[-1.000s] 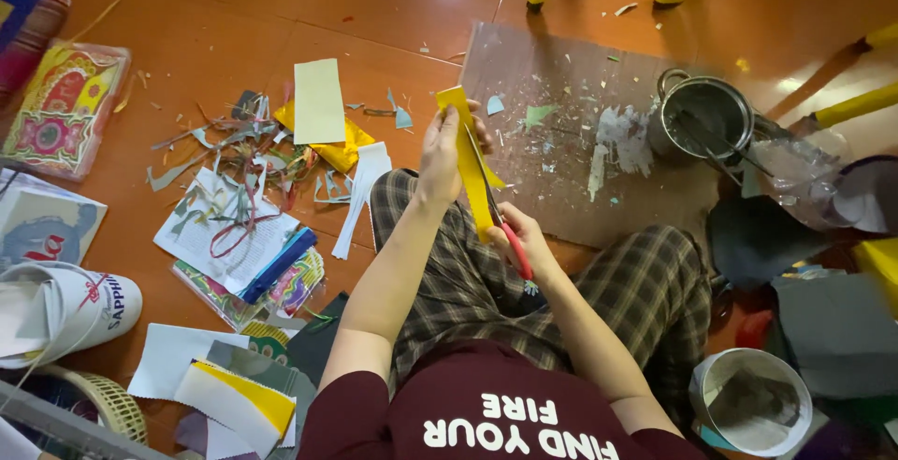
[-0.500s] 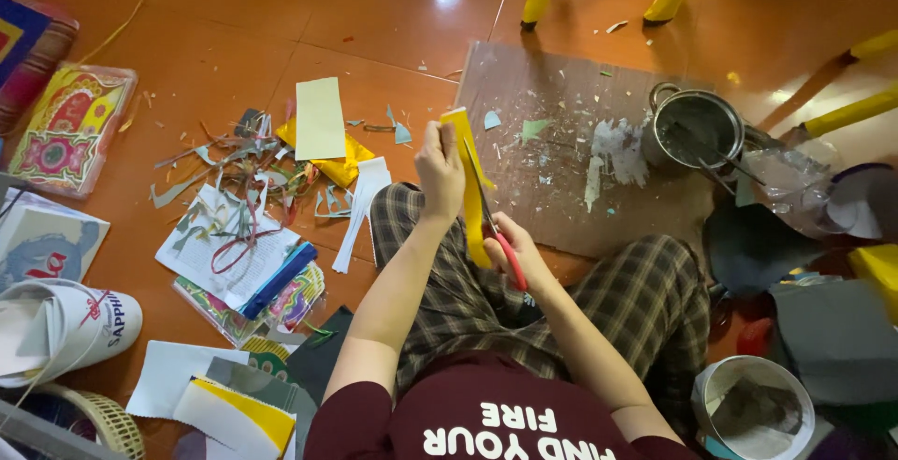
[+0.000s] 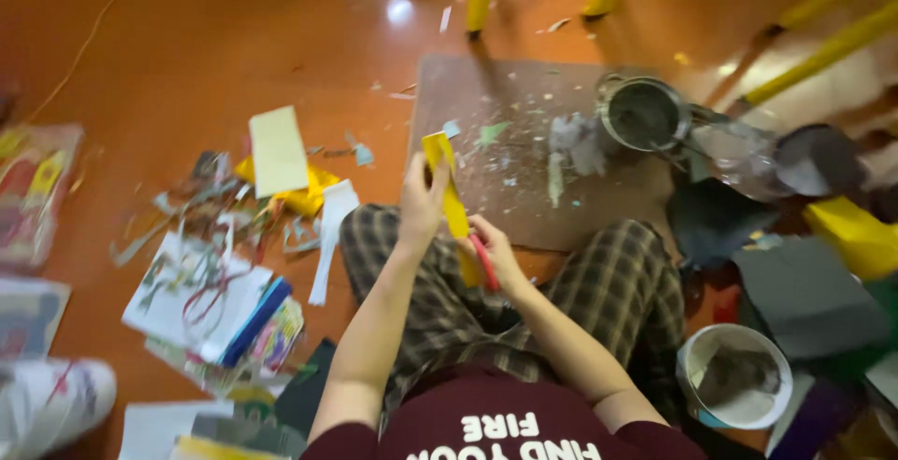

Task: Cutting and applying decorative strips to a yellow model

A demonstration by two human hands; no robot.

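The left hand (image 3: 423, 205) pinches a yellow paper strip (image 3: 449, 189) upright above the lap; the right hand (image 3: 496, 252) grips red-handled scissors (image 3: 485, 262) at the strip's lower end. At 12 o'clock lies a brown board (image 3: 524, 114) littered with scraps, a metal pot (image 3: 644, 114) at 2 o'clock, paper piles (image 3: 224, 301) at 9 o'clock. Nothing blocks the hands. Since half a second ago the view has blurred and swung right; both grips are unchanged.

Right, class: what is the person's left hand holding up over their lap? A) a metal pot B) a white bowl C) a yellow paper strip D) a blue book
C: the left hand grips a yellow paper strip, while the right hand works red-handled scissors at its lower end.
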